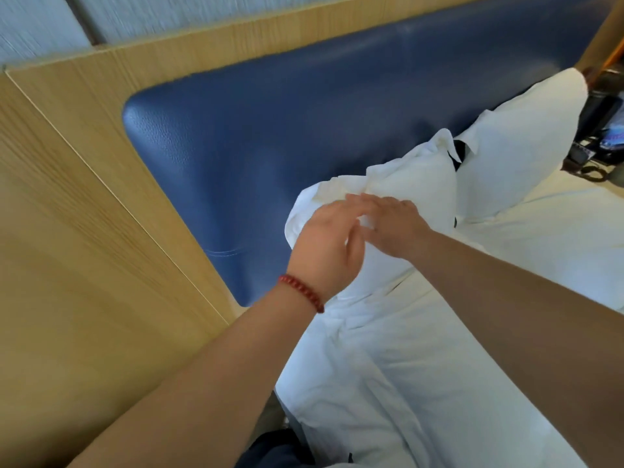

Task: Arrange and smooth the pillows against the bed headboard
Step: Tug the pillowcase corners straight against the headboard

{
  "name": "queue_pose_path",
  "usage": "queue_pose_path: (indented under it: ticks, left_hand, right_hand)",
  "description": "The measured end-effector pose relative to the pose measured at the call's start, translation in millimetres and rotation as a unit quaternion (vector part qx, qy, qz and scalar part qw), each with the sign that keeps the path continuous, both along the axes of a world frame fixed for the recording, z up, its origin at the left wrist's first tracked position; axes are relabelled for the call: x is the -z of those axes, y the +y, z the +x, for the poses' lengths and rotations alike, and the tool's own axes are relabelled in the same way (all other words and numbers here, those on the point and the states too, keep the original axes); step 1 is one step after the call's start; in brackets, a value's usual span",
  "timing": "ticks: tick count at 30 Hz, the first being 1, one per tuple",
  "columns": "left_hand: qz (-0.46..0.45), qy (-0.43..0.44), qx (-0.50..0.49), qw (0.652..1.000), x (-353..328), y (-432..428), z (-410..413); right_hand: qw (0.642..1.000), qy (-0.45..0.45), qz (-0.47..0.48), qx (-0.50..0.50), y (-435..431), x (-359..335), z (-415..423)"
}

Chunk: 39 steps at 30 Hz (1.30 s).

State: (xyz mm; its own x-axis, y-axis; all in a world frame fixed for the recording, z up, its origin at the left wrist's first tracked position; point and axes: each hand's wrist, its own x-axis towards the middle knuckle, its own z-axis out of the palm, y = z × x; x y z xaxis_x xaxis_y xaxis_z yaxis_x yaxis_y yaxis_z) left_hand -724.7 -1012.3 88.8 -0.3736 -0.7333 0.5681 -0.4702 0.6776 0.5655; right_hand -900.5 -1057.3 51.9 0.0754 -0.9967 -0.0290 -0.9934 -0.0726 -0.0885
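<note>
Blue padded leather headboard point(304, 130) in a pale wood frame backs the white-sheeted bed point(439, 383). The near white pillow point(415, 184) leans against it, with a second white pillow point(520, 146) just beside. The left hand point(324, 238) and right hand point(391, 224) lie flat on the near pillow, each grip released. This looks like smoothing; next, its rumpled top corner needs flattening.

A single wide-angle view comes from a camera worn on the person's head, beside the bed point(439, 366), facing forward and down at the headboard point(304, 130). The frame is rolled (the headboard's wooden top edge climbs from 9 o'clock toward 1 o'clock). It sits close: forearms enter from 7 and 4 o'clock, and the left hand point(320, 238) and right hand point(388, 221) meet near the centre, large in view.
</note>
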Motion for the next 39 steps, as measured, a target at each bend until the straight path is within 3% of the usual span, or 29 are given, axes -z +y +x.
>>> queue_pose_path:
  ticks: [2, 4, 8, 14, 19, 23, 25, 28, 30, 34, 39]
  left_hand:
    - [-0.054, -0.150, -0.013, 0.987, 6, -29, -11]
    - [-0.010, -0.274, -0.071, 0.959, 15, -51, -11]
    - [-0.016, -0.400, -0.131, 0.907, 36, -72, 8]
    - [-0.051, -0.349, -0.145, 0.924, 59, -70, 22]
    - [0.064, -0.280, -0.152, 0.946, 74, -59, 22]
    - [0.141, -0.246, -0.151, 0.947, 68, -59, 21]
    - [0.106, -0.225, -0.161, 0.955, 56, -59, 21]
    - [-0.033, -0.170, -0.123, 0.977, 35, -61, 9]
    - [-0.031, -0.198, -0.076, 0.977, 31, -68, -2]
    - [0.106, -0.301, -0.072, 0.945, 65, -76, -3]
    - [0.133, -0.251, -0.102, 0.953, 84, -59, 8]
  right_hand:
    - [1.000, -0.001, -0.002, -0.023, -1, -2, -8]
    - [1.000, -0.018, 0.005, -0.022, -8, -2, -15]
    - [1.000, -0.016, 0.000, -0.009, -21, 1, -16]
    - [0.997, 0.007, -0.073, -0.033, -36, 2, -12]
    - [0.986, -0.021, -0.150, -0.070, -35, 34, -19]
    - [0.989, -0.064, -0.121, -0.062, -29, 43, -19]
    - [0.989, -0.067, -0.124, -0.048, -25, 45, -17]
    - [0.986, -0.082, -0.143, -0.032, -17, 48, -17]
    - [0.984, -0.093, -0.150, -0.026, -13, 51, -17]
    - [0.985, -0.105, -0.139, -0.012, -9, 54, -22]
    - [0.989, -0.055, -0.107, 0.087, -11, 56, -40]
